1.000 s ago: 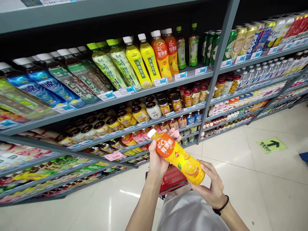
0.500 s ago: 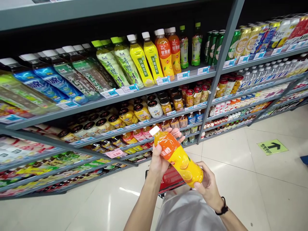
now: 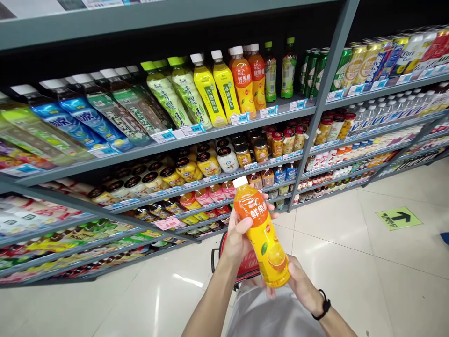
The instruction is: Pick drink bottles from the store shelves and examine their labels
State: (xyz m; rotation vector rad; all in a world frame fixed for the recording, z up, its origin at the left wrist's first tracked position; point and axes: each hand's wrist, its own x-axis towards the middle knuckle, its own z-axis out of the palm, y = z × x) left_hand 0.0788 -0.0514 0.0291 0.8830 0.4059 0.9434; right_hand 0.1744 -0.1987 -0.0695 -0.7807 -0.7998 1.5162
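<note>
Both left hand [image 3: 238, 238] and right hand [image 3: 303, 290] grip a plastic juice bottle [image 3: 261, 234].

A plastic juice bottle [image 3: 261, 238] with a white cap, an orange upper label bearing Chinese characters and a yellow lower body printed with a citrus half is held up in midair, tilted, cap far and left, base near and right.

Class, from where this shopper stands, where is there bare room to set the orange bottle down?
Bare floor tile lies right of the shelf upright, around the green arrow sign. The shelves are crowded with bottles and jars. The left hand and right hand hold the bottle.
</note>
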